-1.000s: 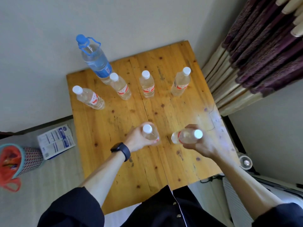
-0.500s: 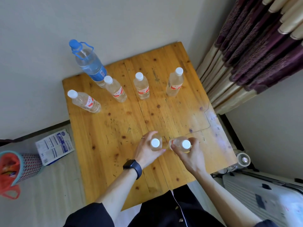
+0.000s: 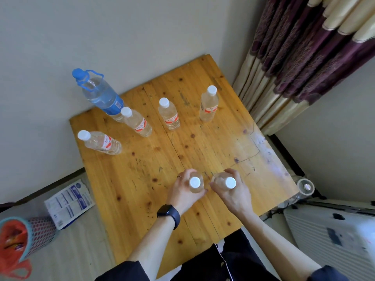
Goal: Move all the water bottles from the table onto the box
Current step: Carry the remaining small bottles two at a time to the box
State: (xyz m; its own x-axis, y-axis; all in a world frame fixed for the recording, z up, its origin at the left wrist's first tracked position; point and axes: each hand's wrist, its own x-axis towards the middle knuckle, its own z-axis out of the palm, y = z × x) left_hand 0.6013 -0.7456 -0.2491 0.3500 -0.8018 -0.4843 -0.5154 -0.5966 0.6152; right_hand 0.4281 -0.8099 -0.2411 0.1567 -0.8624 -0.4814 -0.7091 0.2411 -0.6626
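1. Water bottles, head view: two small ones were in our hands over the near middle of the wooden surface (image 3: 203, 147). Our left hand (image 3: 182, 192) curled round the left bottle (image 3: 195, 182) below its cap, our right hand (image 3: 235, 196) round the right bottle (image 3: 228, 181) likewise. The pair sat just beside each other, long axes upright, aimed almost at the camera; whether their bases touched the wood we could not tell.
2. Same view, the rest: well apart from both hands, along the far side, stood the far-left bottle (image 3: 100, 142), the second bottle (image 3: 137, 122), the middle bottle (image 3: 168, 114) and the far-right bottle (image 3: 209, 104), with the big blue-capped bottle (image 3: 99, 92) just behind the second. Our left hand was nearer the left ones, our right the far-right one.
3. Materials: clear plastic, white screw caps, red-and-white labels; the big one carried a blue label and carry loop. The surface was knotty, scuffed planks.
4. The box we could not pick out for certain: a flat printed carton (image 3: 69, 201) lay on the floor to the left, a white ribbed case (image 3: 334, 230) to the right. We judged the held pair needed a straight lift before swinging aside.
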